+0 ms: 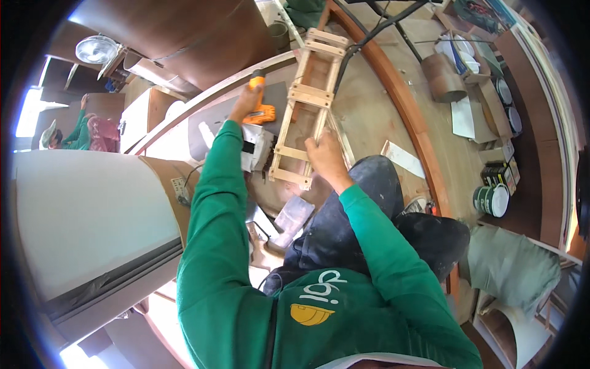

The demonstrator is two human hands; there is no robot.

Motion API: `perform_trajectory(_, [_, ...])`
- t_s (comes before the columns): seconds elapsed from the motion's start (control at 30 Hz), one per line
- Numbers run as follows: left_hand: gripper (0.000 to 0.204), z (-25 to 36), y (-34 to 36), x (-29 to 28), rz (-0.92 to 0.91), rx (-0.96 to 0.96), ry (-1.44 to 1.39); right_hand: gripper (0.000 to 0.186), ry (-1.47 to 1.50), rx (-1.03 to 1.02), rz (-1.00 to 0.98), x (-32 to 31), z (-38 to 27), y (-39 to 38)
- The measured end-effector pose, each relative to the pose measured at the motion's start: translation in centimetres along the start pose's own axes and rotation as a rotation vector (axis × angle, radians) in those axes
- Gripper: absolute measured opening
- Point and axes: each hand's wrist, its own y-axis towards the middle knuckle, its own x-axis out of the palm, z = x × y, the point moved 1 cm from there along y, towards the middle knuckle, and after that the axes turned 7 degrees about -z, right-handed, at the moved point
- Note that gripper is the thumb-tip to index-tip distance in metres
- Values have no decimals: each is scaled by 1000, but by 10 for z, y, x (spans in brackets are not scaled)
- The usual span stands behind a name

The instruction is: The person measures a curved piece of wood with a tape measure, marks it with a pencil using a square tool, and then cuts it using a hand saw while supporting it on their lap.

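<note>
My left hand (247,103) is closed around an orange cordless drill (263,113), which stands on a grey board beside the wooden frame. My right hand (327,157) is closed on the near right rail of that ladder-like wooden frame (311,97). Two long light-wood rails are joined by several cross slats, and the frame slants away from me toward the far side. A white box-shaped object (257,149) with a dark band sits just left of the frame's near end. A grey block (294,216) rests on the floor in front of my knees.
Along the right runs a long reddish-brown wooden beam (393,86). Beyond it stand a brown cylinder (444,78) and a green bucket (491,200). A large white-topped panel (92,221) is at my left. Another person (77,132) in green is at the far left.
</note>
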Motion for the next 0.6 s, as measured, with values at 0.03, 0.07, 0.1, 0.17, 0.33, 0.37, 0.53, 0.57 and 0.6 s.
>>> perform_trajectory(0.03, [83,32,1,18,-25,-31,-135,56,-46,57,27,-13,12,1])
perform_trajectory(0.07, [82,16,-9,7,13,-72,-118,56,-54,49,-6,-13,-3,-2])
perform_trajectory(0.1, [82,-8,-18,-12,53,-111,-94,56,-55,38,-38,-10,-15,-6])
perform_trajectory(0.17, [83,-36,-29,-43,1,-166,43,48,-49,7,-29,-3,-27,-8])
perform_trajectory(0.33, [87,1,-47,-61,120,-356,458,70,-104,20,-18,-4,-31,0])
perform_trajectory(0.37, [87,21,-57,-67,164,-264,335,78,-115,33,-14,-3,-33,2])
perform_trajectory(0.53, [82,116,-191,-99,264,68,-144,63,-330,-30,-253,-1,-59,2])
perform_trajectory(0.57, [79,134,-209,-96,247,129,-172,60,-449,-56,-382,-17,-69,8])
perform_trajectory(0.6, [75,150,-228,-91,247,141,-193,58,-451,-28,-321,-10,-53,20])
